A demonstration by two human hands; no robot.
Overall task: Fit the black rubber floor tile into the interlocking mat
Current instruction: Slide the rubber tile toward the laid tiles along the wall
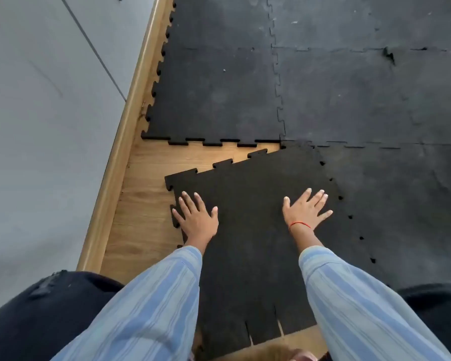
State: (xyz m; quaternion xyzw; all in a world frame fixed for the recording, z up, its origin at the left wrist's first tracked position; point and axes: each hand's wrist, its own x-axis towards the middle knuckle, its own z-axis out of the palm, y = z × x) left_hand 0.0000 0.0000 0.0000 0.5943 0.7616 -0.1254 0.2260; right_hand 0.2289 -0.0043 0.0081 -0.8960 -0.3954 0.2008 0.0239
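Note:
A loose black rubber tile (250,194) with jigsaw edges lies skewed on the wood floor, its far right corner touching the laid mat (219,95). A wedge of bare floor shows between the tile's far edge and the mat's toothed near edge. The tile's right edge lies along the neighbouring laid tile (396,204), with small holes along that seam. My left hand (197,218) presses flat on the tile near its left edge, fingers spread. My right hand (306,209), with a red thread at the wrist, lies flat near the right edge.
A wooden skirting board (120,157) runs along the grey wall (37,126) at the left. Bare wood floor (146,217) shows left of the tile. My dark-clothed knees (50,308) are at both bottom corners. A gap in the mat seam (388,54) sits at the far right.

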